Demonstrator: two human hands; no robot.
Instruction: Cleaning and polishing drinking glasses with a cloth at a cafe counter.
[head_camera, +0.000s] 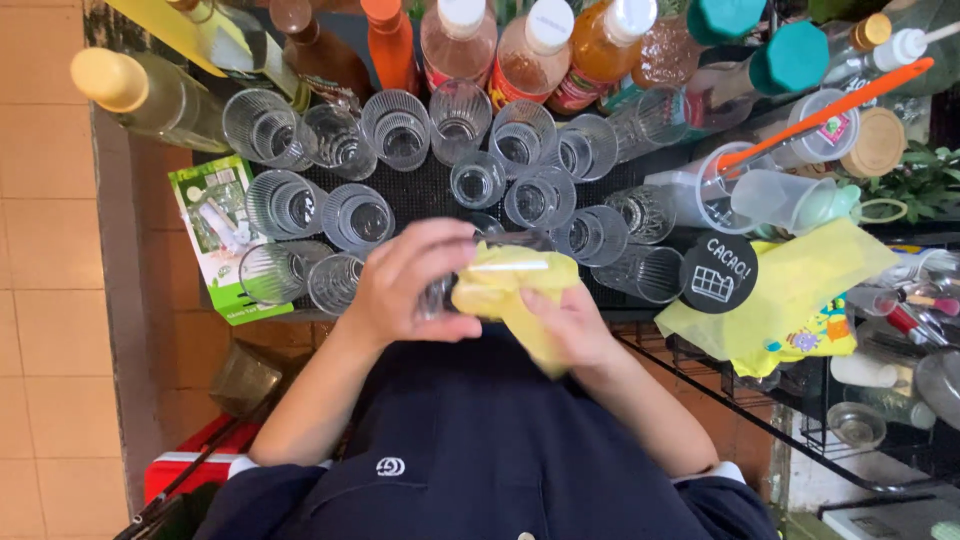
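My left hand (412, 283) wraps around a clear ribbed drinking glass (442, 290), held on its side in front of my chest. My right hand (566, 322) grips a yellow cloth (508, 285) that is pushed into and over the mouth of the glass. Most of the glass is hidden by my fingers and the cloth. Just beyond my hands, several empty ribbed glasses (372, 218) stand upright on a black mat (425, 188).
Behind the glasses stands a row of bottles (532, 50) with coloured syrups. To the right are plastic containers (790, 198), a round black sign (718, 272) and a second yellow cloth (800, 290). A green leaflet (222, 235) lies left; a red box (190, 465) sits on the tiled floor.
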